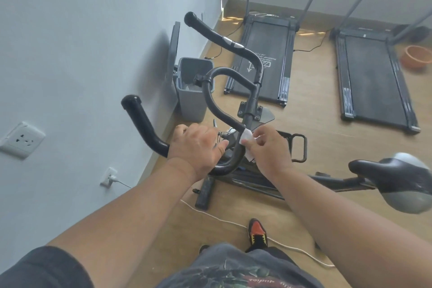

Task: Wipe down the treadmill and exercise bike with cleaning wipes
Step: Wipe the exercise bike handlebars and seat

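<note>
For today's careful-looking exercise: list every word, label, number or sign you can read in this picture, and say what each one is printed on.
None of the text can be read with certainty.
Near treadmill belt: white printed lines, an arrow and a boxed symbol, upside down and too blurred to read.
Far treadmill: small marks at the head end, too small to read.
Shirt: cursive lettering, upside down and unreadable.
Exercise bike handlebar: silver band, no legible text.

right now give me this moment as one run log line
left hand: grips handlebar | right hand: pinches wipe round handlebar | phase: wiping bike
</note>
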